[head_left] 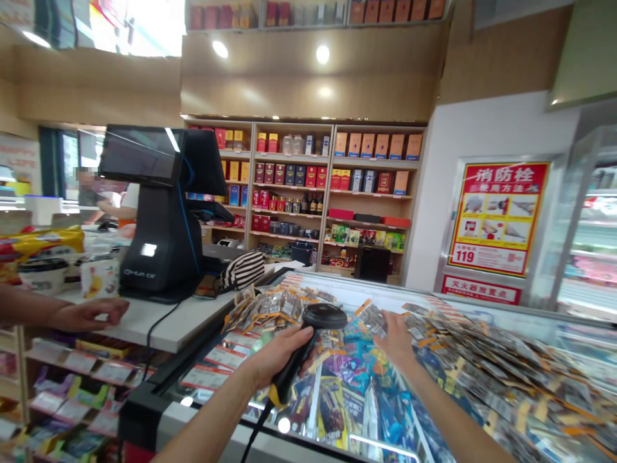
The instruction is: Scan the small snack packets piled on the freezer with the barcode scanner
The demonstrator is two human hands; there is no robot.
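Observation:
My left hand (284,354) is wrapped round the handle of a black barcode scanner (324,316), with its head towards the right. A cable runs down from the yellow-banded end of the handle. My right hand (396,339) holds a small flat packet (370,315) with orange edges by its right side, just right of the scanner head. Similar packets lie in a pile (277,305) beyond my left hand. A much larger heap of them (501,373) spreads over the glass to the right of my right hand.
A glass-topped freezer (193,357) with bagged goods inside lies under my hands. To the left, a black checkout terminal (161,238) and a striped pouch (243,270) stand on a counter (154,325). Another person's hand (91,315) reaches in there. Shelves of boxes line the back.

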